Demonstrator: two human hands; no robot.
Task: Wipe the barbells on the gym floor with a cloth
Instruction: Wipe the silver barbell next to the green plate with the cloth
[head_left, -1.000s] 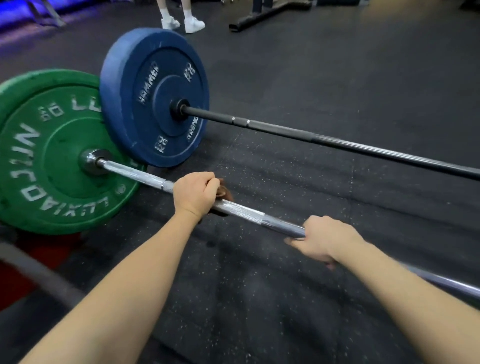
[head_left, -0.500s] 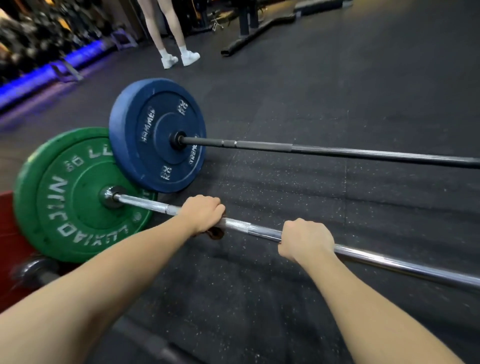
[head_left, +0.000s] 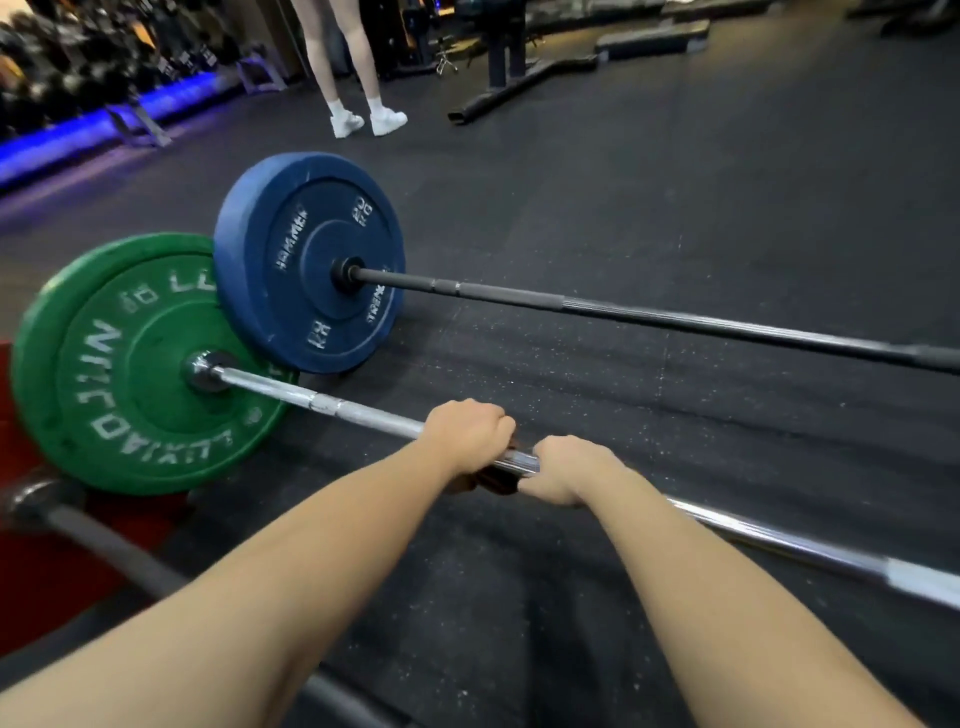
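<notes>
A chrome barbell (head_left: 332, 404) with a green plate (head_left: 119, 364) lies on the black rubber floor, running from the left to the lower right. My left hand (head_left: 467, 434) is wrapped over its shaft with a brown cloth (head_left: 496, 480) pressed under it; only a dark scrap of cloth shows below the bar. My right hand (head_left: 563, 467) grips the same shaft just to the right, almost touching the left hand. Behind lies a black barbell (head_left: 649, 314) with a blue plate (head_left: 306, 260).
A third bar (head_left: 104, 545) lies close at the lower left on a red mat (head_left: 47, 582). A person's legs in white shoes (head_left: 366, 122) stand beyond the blue plate. A dumbbell rack (head_left: 78, 67) lines the far left; a bench frame (head_left: 514, 83) stands behind.
My left hand with the cloth has slid right along the chrome shaft, away from the green plate, closing on my right hand. The camera has tilted up, showing more of the gym.
</notes>
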